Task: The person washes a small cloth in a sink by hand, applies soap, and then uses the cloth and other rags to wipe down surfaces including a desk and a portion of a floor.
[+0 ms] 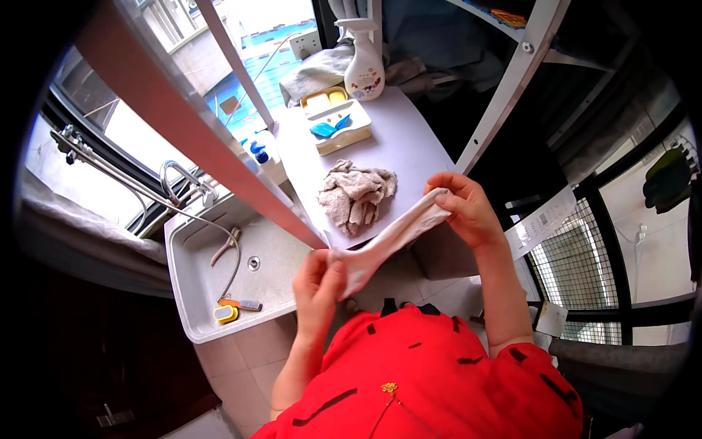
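A narrow piece of white cloth [391, 239] is stretched at a slant between my two hands, in front of the small table's near edge. My left hand [319, 284] pinches its lower left end, where some fabric hangs down. Higher up, on the right, the other end is gripped between the thumb and fingers of my right hand [468, 211]. Just beyond the cloth, a crumpled greyish-beige towel [357, 196] lies on the pale tabletop [417, 135]. Whether the white cloth is a sock or a flat piece cannot be made out.
Behind the towel sit a cream divided box [345, 139] with blue pieces inside and a white spray bottle [364, 73]. On the left is a grey sink [281, 252] holding a hose and a yellow brush [225, 314]. White rack posts [504, 88] frame the table.
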Action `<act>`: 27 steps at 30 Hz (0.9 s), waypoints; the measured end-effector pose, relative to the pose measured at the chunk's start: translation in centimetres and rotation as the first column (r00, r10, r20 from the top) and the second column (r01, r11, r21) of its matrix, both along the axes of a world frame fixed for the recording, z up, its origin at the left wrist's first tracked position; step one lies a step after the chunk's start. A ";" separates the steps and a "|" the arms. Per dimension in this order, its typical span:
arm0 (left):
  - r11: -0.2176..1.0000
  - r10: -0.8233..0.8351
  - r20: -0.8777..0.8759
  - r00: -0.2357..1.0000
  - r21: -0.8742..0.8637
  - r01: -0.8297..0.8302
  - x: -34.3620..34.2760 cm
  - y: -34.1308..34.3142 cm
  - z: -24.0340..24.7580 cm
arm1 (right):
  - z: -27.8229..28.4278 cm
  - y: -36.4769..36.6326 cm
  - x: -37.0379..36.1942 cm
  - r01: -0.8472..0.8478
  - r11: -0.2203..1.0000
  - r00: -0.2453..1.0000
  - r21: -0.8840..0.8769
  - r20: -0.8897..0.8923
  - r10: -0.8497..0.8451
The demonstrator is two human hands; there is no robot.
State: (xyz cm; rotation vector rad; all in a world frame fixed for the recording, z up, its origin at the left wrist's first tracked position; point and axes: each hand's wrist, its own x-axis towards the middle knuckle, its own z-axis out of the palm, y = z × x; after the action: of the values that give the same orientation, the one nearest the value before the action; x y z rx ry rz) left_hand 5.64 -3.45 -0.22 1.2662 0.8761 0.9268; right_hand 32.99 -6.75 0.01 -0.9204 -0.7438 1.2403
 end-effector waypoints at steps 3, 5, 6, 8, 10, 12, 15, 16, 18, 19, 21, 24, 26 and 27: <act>0.992 -0.127 0.061 0.990 0.020 0.126 2.4 -0.2 -0.6 | 1.2 0.4 0.5 0.230 0.970 0.946 0.077 0.218 -0.241; 0.980 -0.195 0.075 0.978 0.050 0.191 3.5 0.4 -1.9 | 2.1 1.2 0.6 0.296 0.946 0.878 0.128 0.353 -0.323; 0.977 -0.206 0.080 0.975 0.072 0.200 4.2 0.7 -2.2 | 2.4 1.7 0.7 0.352 0.918 0.787 0.181 0.474 -0.395; 0.978 -0.203 0.093 0.975 0.070 0.197 5.7 1.0 -2.2 | 2.9 2.9 0.9 0.383 0.899 0.727 0.211 0.531 -0.435; 0.979 -0.199 0.106 0.974 0.072 0.192 6.7 1.4 -2.4 | 3.3 3.9 0.9 0.381 0.897 0.698 0.225 0.566 -0.439; 0.975 -0.218 0.124 0.968 0.066 0.211 7.8 2.4 -3.0 | 3.4 5.1 1.0 0.399 0.871 0.625 0.285 0.611 -0.486; 0.972 -0.235 0.115 0.965 0.036 0.232 9.0 3.2 -4.6 | 3.7 6.3 1.3 0.450 0.815 0.554 0.366 0.601 -0.576; 0.973 -0.221 0.090 0.971 0.081 0.214 9.0 3.5 -5.2 | 4.5 6.5 1.1 0.437 0.783 0.475 0.443 0.625 -0.619; 0.977 -0.171 0.122 0.978 0.153 0.151 8.9 3.7 -5.2 | 6.2 7.6 1.1 0.351 0.657 0.225 0.667 0.621 -0.751; 0.954 -0.177 0.055 0.983 0.254 0.158 8.5 3.6 -3.5 | 6.9 8.2 0.8 0.330 0.663 0.203 0.672 0.636 -0.745; 0.958 -0.163 0.006 0.987 0.238 0.157 9.5 3.9 -3.3 | 6.6 9.7 1.2 0.280 0.658 0.078 0.700 0.666 -0.742; 0.961 -0.252 0.171 0.952 0.163 0.225 11.4 4.3 -4.0 | 8.6 9.9 1.4 0.145 0.732 -0.037 0.665 0.743 -0.668; 0.940 -0.251 0.194 0.948 0.281 0.192 11.2 4.4 -3.8 | 12.1 9.9 0.1 0.131 0.713 -0.009 0.689 0.720 -0.694; 0.904 -0.272 0.143 0.952 0.378 0.202 10.8 4.2 -2.9 | 14.1 10.1 -0.3 0.105 0.631 -0.058 0.768 0.638 -0.767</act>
State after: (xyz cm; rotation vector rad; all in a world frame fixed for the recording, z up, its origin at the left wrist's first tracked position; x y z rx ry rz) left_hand 16.46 0.75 -3.15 1.5283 0.3944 1.0207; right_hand 32.71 3.34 14.12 -1.3372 -1.5254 -0.5370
